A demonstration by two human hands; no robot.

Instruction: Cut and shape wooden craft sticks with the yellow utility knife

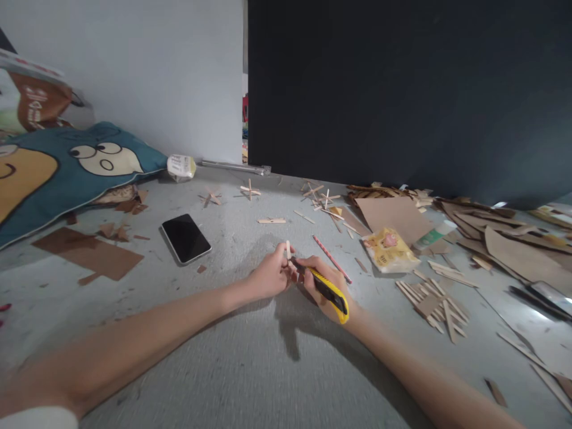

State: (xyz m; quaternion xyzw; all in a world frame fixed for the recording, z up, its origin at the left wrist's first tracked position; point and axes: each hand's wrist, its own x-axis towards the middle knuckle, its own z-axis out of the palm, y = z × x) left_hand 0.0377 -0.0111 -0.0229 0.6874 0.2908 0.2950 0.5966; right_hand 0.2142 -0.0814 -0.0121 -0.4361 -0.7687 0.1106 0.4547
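My left hand (269, 275) is closed on a short wooden craft stick (288, 249), which points up between the fingertips. A yellow and black utility knife (331, 293) lies in my closed right hand (320, 279), its front end pressed close to the stick. The blade itself is too small to make out. Both hands meet just above the grey floor, fingertips nearly touching. Beside the right hand lies a red patterned pencil (332, 258). Farther off is a small flat piece made of sticks (271, 221).
Left of the hands lies a black-screened phone (186, 238), near brown cardboard (89, 253) and a blue cushion (84, 179). Crossed stick shapes (250, 190) stand farther back. To the right are a yellow packet (390, 250), a glue tube (435, 235), loose sticks (450, 322) and cardboard sheets (518, 256).
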